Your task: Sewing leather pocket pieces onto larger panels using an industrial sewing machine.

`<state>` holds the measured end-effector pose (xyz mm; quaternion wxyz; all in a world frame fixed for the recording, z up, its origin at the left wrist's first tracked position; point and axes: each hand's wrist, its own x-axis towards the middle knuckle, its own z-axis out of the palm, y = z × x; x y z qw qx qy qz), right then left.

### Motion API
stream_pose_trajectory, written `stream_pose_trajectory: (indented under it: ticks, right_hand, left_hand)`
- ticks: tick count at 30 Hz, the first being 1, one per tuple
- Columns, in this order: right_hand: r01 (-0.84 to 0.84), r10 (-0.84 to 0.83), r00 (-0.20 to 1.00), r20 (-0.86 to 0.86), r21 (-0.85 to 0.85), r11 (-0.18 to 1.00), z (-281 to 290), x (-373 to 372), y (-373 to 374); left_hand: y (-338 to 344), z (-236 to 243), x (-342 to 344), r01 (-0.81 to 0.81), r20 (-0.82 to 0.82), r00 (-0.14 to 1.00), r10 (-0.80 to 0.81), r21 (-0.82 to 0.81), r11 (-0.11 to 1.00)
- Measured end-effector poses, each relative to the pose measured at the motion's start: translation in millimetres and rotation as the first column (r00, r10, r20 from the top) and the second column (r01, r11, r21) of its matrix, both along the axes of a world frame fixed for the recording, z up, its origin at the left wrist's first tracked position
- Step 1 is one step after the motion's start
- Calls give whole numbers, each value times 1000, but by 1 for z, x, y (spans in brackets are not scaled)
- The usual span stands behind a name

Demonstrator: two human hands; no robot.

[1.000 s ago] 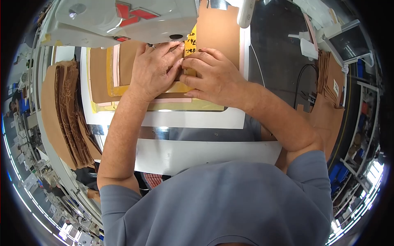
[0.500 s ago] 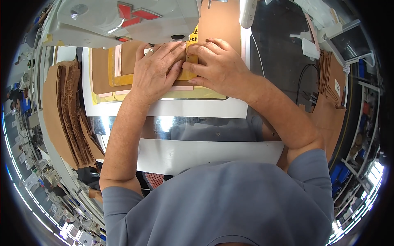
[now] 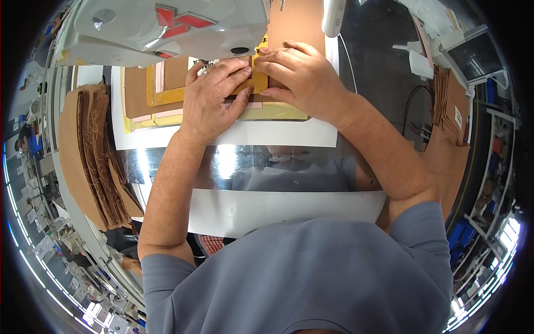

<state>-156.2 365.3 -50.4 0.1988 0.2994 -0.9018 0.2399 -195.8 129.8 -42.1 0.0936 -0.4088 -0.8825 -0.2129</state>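
Fingers (image 3: 275,58) of our right hand (image 3: 311,80) are bent, their tips meeting the right bar of the yellow frame (image 3: 172,97); whether they pinch or only press, we cannot tell. Our left hand (image 3: 213,97) is flatter, laid palm down across the frame's near bar with its thumb apart. From our right fingertips, then, the frame reaches leftward under the left hand: its near bar runs side to side at a slight tilt, its right bar away from us. To that right bar our right hand is the nearer; the left fingertips stop just beside it. Beneath lies a brown sheet (image 3: 136,83). Beyond, the white machine head (image 3: 167,33) hides the frame's far side, so we cannot judge its long axis.
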Motion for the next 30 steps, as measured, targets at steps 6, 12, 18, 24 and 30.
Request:
stream_pose_trajectory:
  ticks: [6,12,18,24,30]
  right_hand:
    - [13,-13,993,-115,-2,1000,-3,-12,4]
    - [18,-18,995,-99,2,1000,-6,-18,10]
    - [35,-34,996,-79,6,999,-7,-24,12]
    - [47,-47,996,-75,-2,999,-12,-32,17]
    - [52,-53,996,-65,-3,999,-10,-30,21]
  left_hand:
    - [1,0,-3,-8,35,999,6,55,998]
    - [3,3,-7,4,-56,998,-6,-39,999]
    - [-4,-6,-10,-55,78,996,45,125,991]
    - [-6,-2,-12,-62,-26,998,62,22,998]
    - [-5,-6,-13,-89,78,993,86,42,995]
